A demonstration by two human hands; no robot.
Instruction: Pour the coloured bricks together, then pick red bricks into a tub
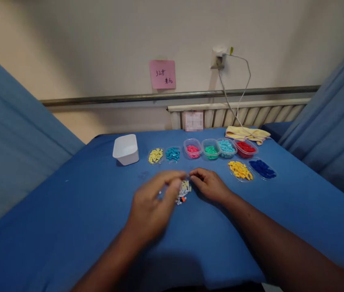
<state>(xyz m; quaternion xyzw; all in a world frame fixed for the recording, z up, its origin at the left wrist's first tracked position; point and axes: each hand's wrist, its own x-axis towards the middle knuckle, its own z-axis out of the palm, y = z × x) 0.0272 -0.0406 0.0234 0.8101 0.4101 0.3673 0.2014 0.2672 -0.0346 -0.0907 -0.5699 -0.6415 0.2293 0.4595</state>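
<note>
A small pile of white and pale yellow pieces (185, 190), with an orange piece (183, 199) at its near edge, lies on the blue cloth. My left hand (155, 198) hovers over the left side of the pile, partly covering it. Motion smears its fingers, so I cannot make out whether they hold anything. Just right of the pile rests my right hand (210, 184), its fingers curled and thumb drawn in toward the index finger. Whatever those fingertips pinch, if anything, is too small to name.
Behind the hands stand a white tub (126, 149) and clear containers of sorted pieces: yellow (155, 155), teal (172, 154), pink (193, 151), green (211, 151), light blue (226, 147), red (245, 148), orange-yellow (240, 170), dark blue (262, 168). A yellow cloth (246, 134) lies at the back right.
</note>
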